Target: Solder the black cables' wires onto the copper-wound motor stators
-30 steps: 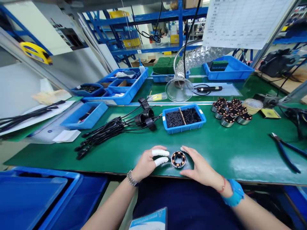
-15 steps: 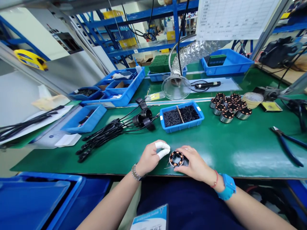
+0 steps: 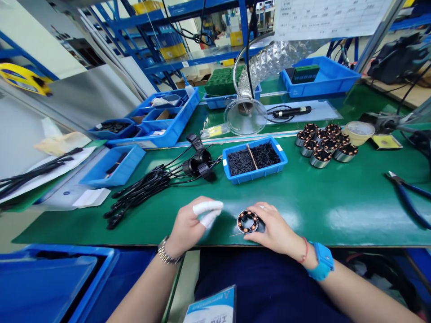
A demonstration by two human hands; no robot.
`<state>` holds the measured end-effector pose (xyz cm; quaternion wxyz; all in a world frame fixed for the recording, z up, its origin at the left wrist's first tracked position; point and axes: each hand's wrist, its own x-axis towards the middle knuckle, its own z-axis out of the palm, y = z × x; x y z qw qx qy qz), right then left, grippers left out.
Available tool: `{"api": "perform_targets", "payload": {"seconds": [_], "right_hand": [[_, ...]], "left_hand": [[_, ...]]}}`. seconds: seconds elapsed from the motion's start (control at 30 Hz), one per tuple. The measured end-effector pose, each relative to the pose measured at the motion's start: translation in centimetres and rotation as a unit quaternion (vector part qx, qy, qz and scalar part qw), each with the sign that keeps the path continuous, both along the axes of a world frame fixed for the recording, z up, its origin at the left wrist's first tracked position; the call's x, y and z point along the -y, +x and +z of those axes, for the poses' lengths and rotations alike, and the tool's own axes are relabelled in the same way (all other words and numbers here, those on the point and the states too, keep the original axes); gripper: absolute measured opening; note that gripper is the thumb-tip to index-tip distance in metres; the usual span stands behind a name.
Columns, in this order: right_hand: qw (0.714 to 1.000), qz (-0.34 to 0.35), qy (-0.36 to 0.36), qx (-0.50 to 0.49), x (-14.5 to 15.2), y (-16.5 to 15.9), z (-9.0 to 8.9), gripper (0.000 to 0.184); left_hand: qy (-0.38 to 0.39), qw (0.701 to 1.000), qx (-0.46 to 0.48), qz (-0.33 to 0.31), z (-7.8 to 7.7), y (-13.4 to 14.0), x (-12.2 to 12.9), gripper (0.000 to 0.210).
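Note:
A motor stator (image 3: pixel 247 222), a metal ring with copper windings, sits in the grip of my right hand (image 3: pixel 274 229) just above the bench's front edge. Thumb and fingers hold it round its right side, its open centre facing up. A thin wire sticks out from its lower left. Left of it and apart from it is my left hand (image 3: pixel 193 222), with white covers on thumb and index finger. These two fingers are slightly apart, and nothing shows between them. The thumb is a little blurred.
Ahead stands a blue tray (image 3: pixel 257 175) of short black pieces. More stators (image 3: pixel 321 157) cluster at the right, near pliers (image 3: pixel 407 193). Black cables (image 3: pixel 144 188) lie left. A clear funnel-shaped hood (image 3: pixel 245 117) hangs behind the tray. Blue bins (image 3: pixel 114 166) line the left side.
My left hand has moved left, away from the stator, and its thumb and index finger have parted slightly. My right hand still holds the stator in about the same place.

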<state>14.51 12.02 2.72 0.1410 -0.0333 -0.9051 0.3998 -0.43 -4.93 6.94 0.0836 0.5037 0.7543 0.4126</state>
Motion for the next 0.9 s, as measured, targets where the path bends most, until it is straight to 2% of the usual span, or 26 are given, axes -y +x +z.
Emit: {"api": "perform_targets", "payload": {"seconds": [0.13, 0.27, 0.37, 0.47, 0.67, 0.83, 0.9], "right_hand": [[1.000, 0.004, 0.002, 0.002, 0.0, -0.1, 0.0, 0.050], [1.000, 0.008, 0.009, 0.001, -0.1, -0.1, 0.0, 0.049], [1.000, 0.008, 0.014, 0.001, -0.1, -0.1, 0.1, 0.050], [1.000, -0.003, 0.018, 0.006, 0.2, -0.1, 0.1, 0.048], [0.997, -0.054, 0.051, 0.021, 1.7, 0.0, 0.1, 0.039], [0.996, -0.068, 0.062, 0.013, 2.0, 0.0, -0.1, 0.036], [0.996, -0.066, 0.060, 0.009, 1.9, 0.0, -0.2, 0.036]], "left_hand": [[-0.077, 0.988, -0.061, -0.118, -0.5, 0.7, 0.2, 0.021], [-0.086, 0.984, -0.065, -0.141, -1.5, 1.3, -0.8, 0.022], [-0.075, 0.987, -0.035, -0.141, -1.3, 1.3, -1.1, 0.019], [-0.067, 0.992, -0.014, -0.103, -0.6, 1.3, -0.9, 0.017], [-0.069, 0.997, 0.030, 0.016, -0.2, 1.9, -0.1, 0.011], [-0.041, 0.985, 0.110, 0.125, 0.6, 1.3, 1.0, 0.012], [-0.038, 0.977, 0.147, 0.150, 1.1, 1.1, 1.2, 0.015]]}}
